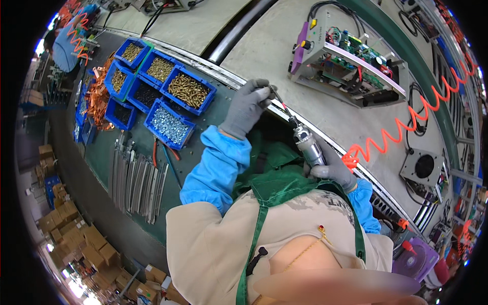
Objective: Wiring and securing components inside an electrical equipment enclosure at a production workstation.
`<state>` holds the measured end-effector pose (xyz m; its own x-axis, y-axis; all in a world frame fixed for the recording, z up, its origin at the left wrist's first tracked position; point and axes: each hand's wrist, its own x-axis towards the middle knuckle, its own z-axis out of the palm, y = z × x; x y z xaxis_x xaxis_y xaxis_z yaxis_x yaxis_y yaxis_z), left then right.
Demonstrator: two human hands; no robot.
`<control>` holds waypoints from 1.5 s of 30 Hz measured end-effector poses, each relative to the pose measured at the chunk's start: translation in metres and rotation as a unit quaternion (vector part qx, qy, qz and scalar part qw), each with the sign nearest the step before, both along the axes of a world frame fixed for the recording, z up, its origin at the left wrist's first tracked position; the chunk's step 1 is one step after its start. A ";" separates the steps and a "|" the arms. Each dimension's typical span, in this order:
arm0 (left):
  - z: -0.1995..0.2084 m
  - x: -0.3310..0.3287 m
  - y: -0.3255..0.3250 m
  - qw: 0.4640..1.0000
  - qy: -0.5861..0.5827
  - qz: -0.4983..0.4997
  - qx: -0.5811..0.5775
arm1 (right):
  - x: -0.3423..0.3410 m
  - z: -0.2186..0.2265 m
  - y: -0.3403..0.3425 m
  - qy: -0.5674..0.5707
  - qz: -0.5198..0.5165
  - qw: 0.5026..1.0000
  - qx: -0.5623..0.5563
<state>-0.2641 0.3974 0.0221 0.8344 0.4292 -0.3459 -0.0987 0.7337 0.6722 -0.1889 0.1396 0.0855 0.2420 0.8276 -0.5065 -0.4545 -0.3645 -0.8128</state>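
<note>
In the head view, a person's gloved right grip (333, 170) wraps closed around a silver power screwdriver (308, 145), slanted beside the pale surface (264, 51). The left grip (249, 104) curls near the bit (279, 97); I cannot tell what it pinches. Blue bins (160, 137) sit leftward; an uncovered device (356, 71) rests on the pale surface, rightward.

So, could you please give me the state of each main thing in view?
Power screwdriver: held in the right grip, bit pointing toward the left grip; running or not, unclear.
Right grip: closed around the screwdriver.
Left grip: curled at the bit's tip; whether it pinches something is unclear.
Electronics unit: casing open, boards exposed.
Blue bins: open-topped, holding small parts.
Coiled hose: bunched near the right grip.
Metal strips: lying side by side.
</note>
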 end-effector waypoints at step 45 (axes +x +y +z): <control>-0.020 -0.181 0.122 0.423 0.650 0.110 0.621 | -0.007 0.023 -0.059 0.000 -0.217 0.976 0.007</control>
